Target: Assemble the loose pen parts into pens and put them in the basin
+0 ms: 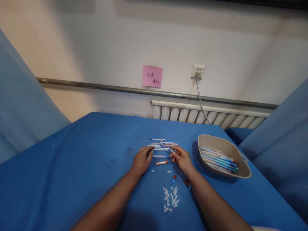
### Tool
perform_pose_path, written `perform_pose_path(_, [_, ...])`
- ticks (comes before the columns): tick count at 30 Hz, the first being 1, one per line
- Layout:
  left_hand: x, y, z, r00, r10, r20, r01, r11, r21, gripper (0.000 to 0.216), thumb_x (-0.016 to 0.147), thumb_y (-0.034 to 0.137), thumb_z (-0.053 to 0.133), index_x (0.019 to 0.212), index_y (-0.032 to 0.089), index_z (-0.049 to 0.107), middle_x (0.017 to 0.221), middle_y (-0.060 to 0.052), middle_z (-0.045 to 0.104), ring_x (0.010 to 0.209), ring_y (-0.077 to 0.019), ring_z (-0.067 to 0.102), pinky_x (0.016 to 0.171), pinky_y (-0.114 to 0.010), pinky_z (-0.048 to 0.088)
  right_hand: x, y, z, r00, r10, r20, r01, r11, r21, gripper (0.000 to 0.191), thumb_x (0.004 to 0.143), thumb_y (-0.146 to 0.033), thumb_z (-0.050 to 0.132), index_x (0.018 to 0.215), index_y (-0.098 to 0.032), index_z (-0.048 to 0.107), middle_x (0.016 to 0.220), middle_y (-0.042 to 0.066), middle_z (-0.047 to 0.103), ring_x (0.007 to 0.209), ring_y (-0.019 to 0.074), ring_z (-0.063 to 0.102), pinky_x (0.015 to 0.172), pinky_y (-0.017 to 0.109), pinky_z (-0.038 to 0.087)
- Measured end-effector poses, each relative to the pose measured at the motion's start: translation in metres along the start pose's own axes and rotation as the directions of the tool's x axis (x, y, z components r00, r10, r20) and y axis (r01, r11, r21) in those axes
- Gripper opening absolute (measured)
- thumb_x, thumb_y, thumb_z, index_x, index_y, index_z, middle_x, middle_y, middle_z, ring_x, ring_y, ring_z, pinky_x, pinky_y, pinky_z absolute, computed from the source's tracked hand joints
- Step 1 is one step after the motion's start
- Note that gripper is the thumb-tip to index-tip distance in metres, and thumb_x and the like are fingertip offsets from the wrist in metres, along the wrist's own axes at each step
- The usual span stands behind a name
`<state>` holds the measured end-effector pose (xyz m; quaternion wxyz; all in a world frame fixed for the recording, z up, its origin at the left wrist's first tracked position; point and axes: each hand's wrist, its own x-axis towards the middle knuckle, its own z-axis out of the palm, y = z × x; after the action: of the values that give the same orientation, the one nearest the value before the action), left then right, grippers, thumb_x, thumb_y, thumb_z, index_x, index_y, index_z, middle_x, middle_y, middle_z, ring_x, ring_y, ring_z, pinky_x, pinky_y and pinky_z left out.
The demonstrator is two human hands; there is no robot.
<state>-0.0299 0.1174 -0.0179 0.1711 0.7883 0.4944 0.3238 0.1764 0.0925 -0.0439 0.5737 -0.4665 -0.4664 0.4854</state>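
both hands, the left hand (pixel 141 162) and right hand (pixel 181 158), rested mid-table (pixel 72 166) with fingers curled onto the loose pen parts (pixel 162 146), apparently sorting pieces; picking one tube (pixel 159 156) needed a fine pinch.

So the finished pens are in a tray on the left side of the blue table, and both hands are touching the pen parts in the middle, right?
Not quite. The head view shows the beige tray holding the finished pens on the right side of the blue table, not the left. The rest holds: the left hand and right hand both touch the pen parts in the middle.
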Motion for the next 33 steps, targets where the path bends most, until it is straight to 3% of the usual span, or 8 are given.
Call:
perform_pose_path(3, [0.002, -0.003, -0.002, 1.000, -0.022, -0.022, 0.023, 1.000, 0.017, 0.027, 0.085, 0.023, 0.044, 0.103, 0.020, 0.064, 0.102, -0.007, 0.065, 0.095, -0.0218, 0.056, 0.087, -0.035, 0.041, 0.001, 0.004, -0.002, 1.000, 0.006, 0.011, -0.006, 1.000, 0.007, 0.041, 0.068, -0.040, 0.064, 0.101, -0.015, 0.063, 0.062, 0.000, 0.062, 0.042, 0.0078, 0.047, 0.039, 0.019, 0.030])
perform_pose_path(12, [0.000, -0.003, 0.002, 0.993, 0.044, 0.112, -0.051, 0.997, 0.062, 0.032, 0.081, 0.015, 0.046, 0.107, 0.021, 0.064, 0.104, -0.006, 0.066, 0.096, -0.0223, 0.053, 0.088, -0.036, 0.040, 0.002, 0.004, -0.002, 1.000, 0.019, 0.011, -0.019, 1.000, 0.014, 0.040, 0.067, -0.038, 0.064, 0.100, -0.015, 0.064, 0.061, 0.000, 0.062, 0.042, 0.0075, 0.047, 0.038, 0.018, 0.030])
perform_pose_path(16, [0.001, -0.003, 0.001, 0.997, 0.014, 0.081, -0.015, 1.000, 0.017, 0.029, 0.083, 0.019, 0.046, 0.105, 0.020, 0.064, 0.098, -0.006, 0.067, 0.093, -0.0223, 0.055, 0.084, -0.035, 0.041, 0.002, 0.003, -0.002, 0.999, 0.034, 0.005, -0.034, 0.999, 0.012, 0.042, 0.066, -0.039, 0.064, 0.100, -0.015, 0.064, 0.060, 0.000, 0.063, 0.041, 0.0074, 0.047, 0.038, 0.019, 0.031])
perform_pose_path(19, [0.001, -0.004, 0.001, 1.000, 0.018, 0.022, -0.019, 0.999, 0.041, 0.030, 0.084, 0.019, 0.044, 0.107, 0.020, 0.062, 0.105, -0.006, 0.065, 0.099, -0.0225, 0.053, 0.088, -0.035, 0.039, 0.003, 0.004, -0.002, 0.999, 0.040, 0.009, -0.040, 0.999, 0.005, 0.042, 0.066, -0.038, 0.064, 0.101, -0.014, 0.064, 0.060, 0.000, 0.062, 0.041, 0.0074, 0.047, 0.038, 0.019, 0.031])
perform_pose_path(26, [0.000, -0.005, 0.006, 0.994, 0.034, 0.107, -0.039, 0.998, 0.047, 0.031, 0.082, 0.019, 0.046, 0.107, 0.022, 0.064, 0.103, -0.006, 0.066, 0.099, -0.0221, 0.053, 0.089, -0.035, 0.040, 0.002, 0.003, -0.002, 0.999, 0.044, 0.010, -0.044, 0.999, 0.012, 0.042, 0.065, -0.038, 0.065, 0.100, -0.015, 0.064, 0.060, 0.000, 0.062, 0.041, 0.0074, 0.047, 0.038, 0.018, 0.031])
perform_pose_path(29, [0.002, -0.008, 0.005, 0.998, -0.033, 0.047, 0.035, 0.998, -0.045, 0.029, 0.083, 0.021, 0.044, 0.104, 0.020, 0.064, 0.095, -0.005, 0.068, 0.095, -0.0212, 0.057, 0.086, -0.034, 0.042, 0.002, 0.002, -0.002, 0.999, 0.052, 0.012, -0.053, 0.999, 0.015, 0.042, 0.064, -0.039, 0.066, 0.100, -0.015, 0.064, 0.060, 0.000, 0.063, 0.040, 0.0073, 0.047, 0.037, 0.018, 0.031])
perform_pose_path(33, [0.004, -0.014, 0.004, 0.988, -0.141, -0.062, 0.133, 0.984, -0.120, 0.030, 0.083, 0.023, 0.042, 0.105, 0.019, 0.063, 0.099, -0.005, 0.068, 0.094, -0.0206, 0.059, 0.085, -0.033, 0.044, 0.003, 0.003, -0.002, 0.999, 0.051, 0.008, -0.051, 0.999, 0.010, 0.042, 0.065, -0.039, 0.066, 0.099, -0.015, 0.064, 0.060, 0.000, 0.062, 0.040, 0.0076, 0.047, 0.037, 0.018, 0.031])
